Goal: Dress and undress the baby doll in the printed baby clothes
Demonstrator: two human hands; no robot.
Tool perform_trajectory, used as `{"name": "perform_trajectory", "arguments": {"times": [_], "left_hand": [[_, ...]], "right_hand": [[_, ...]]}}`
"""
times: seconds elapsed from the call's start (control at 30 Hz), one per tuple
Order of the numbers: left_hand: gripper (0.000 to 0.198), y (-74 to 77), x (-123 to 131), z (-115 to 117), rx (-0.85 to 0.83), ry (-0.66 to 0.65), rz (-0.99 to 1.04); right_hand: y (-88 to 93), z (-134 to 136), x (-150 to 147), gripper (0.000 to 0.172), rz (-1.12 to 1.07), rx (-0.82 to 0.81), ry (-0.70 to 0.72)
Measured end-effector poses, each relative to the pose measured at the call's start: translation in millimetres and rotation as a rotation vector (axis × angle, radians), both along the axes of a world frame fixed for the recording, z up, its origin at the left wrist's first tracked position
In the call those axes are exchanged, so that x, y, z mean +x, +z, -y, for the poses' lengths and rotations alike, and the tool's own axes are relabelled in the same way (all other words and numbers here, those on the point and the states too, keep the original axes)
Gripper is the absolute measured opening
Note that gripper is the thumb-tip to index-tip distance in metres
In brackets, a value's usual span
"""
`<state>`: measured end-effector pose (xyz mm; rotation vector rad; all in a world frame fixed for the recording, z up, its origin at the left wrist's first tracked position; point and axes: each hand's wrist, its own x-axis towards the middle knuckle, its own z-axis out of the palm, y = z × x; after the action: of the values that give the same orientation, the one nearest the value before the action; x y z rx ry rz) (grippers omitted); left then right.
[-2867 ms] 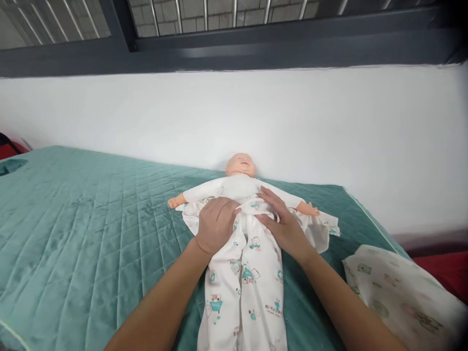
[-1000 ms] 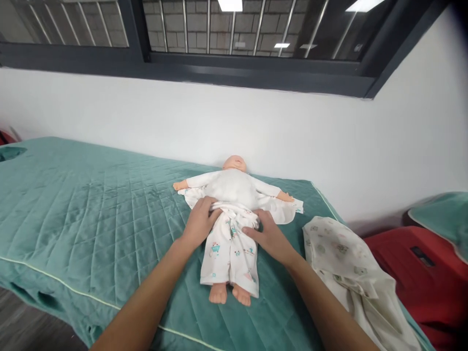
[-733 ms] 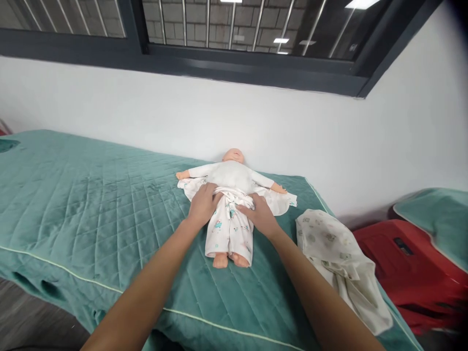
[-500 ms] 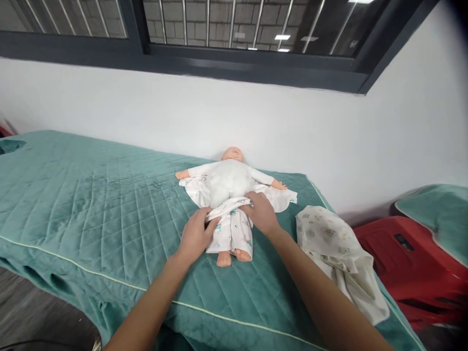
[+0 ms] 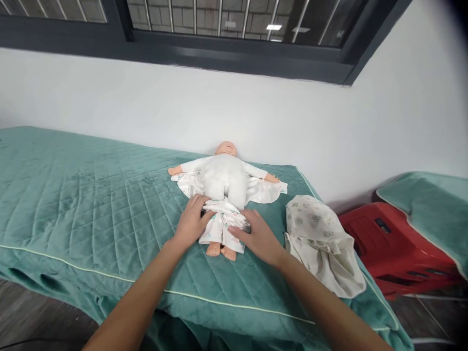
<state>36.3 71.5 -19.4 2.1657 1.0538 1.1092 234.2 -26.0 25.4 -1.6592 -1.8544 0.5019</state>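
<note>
Printed cotton trousers (image 5: pixel 223 225) bunched soft at doll's (image 5: pixel 224 174) knees

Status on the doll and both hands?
Left hand pinching printed trousers at the waistband; right hand flat on them, hold unclear. Trousers bunched at baby doll's shins, feet out. Crumpled cloth lies apart, right of it.

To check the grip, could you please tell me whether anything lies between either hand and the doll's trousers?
Nothing visible does. The left hand and right hand both lie straight on the bunched trousers at the doll's legs; the loose cloth lies apart, to the right on the bed.
</note>
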Motion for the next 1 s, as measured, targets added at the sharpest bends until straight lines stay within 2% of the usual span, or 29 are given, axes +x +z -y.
{"name": "perform_trajectory", "arguments": {"times": [0.07, 0.13, 0.27, 0.33, 0.37, 0.47, 0.53, 0.67, 0.77, 0.83, 1.0], "left_hand": [[0.015, 2.3, 1.5, 0.3, -0.012, 0.005, -0.002], [0.013, 4.5, -0.6, 6.6, -0.096, -0.010, 0.036], [0.015, 6.6, -16.1, 37.0, -0.313, -0.072, 0.082], [0.020, 5.2, -24.4, 55.2, -0.337, -0.122, 0.078], [0.031, 3.4, -27.2, 63.4, -0.319, -0.149, 0.070], [0.092, -5.7, -28.6, 80.7, -0.187, -0.167, -0.006], [0.107, -11.9, -25.2, 85.3, -0.103, -0.102, -0.085], [0.090, -11.6, -19.6, 84.0, -0.010, -0.048, -0.188], [0.079, -0.2, -19.6, 81.0, 0.009, -0.067, -0.219], [0.076, 9.6, -20.0, 80.1, -0.003, -0.093, -0.228], [0.056, 35.7, -23.0, 86.0, -0.147, -0.163, -0.143]], "right_hand": [[-1.0, -3.2, 0.0, 0.031, -0.011, 0.007, -0.004], [-3.8, -8.3, 0.8, 0.031, -0.009, 0.008, -0.023], [-10.4, -17.6, 0.5, 0.015, 0.051, 0.051, -0.060], [-12.3, -20.9, -0.4, 0.009, 0.086, 0.079, -0.065], [-12.6, -21.9, -0.9, 0.008, 0.090, 0.089, -0.064], [-10.5, -18.5, -2.7, 0.010, 0.057, 0.088, -0.039], [-6.6, -8.3, -5.1, 0.011, 0.057, 0.051, -0.020], [3.5, 26.8, -12.9, 0.021, 0.110, -0.041, 0.027], [9.9, 46.6, -16.8, 0.044, 0.142, -0.057, 0.115], [14.2, 49.7, -17.0, 0.051, 0.201, -0.055, 0.136], [35.0, 44.4, -16.6, 0.025, 0.238, -0.112, 0.101]]}}
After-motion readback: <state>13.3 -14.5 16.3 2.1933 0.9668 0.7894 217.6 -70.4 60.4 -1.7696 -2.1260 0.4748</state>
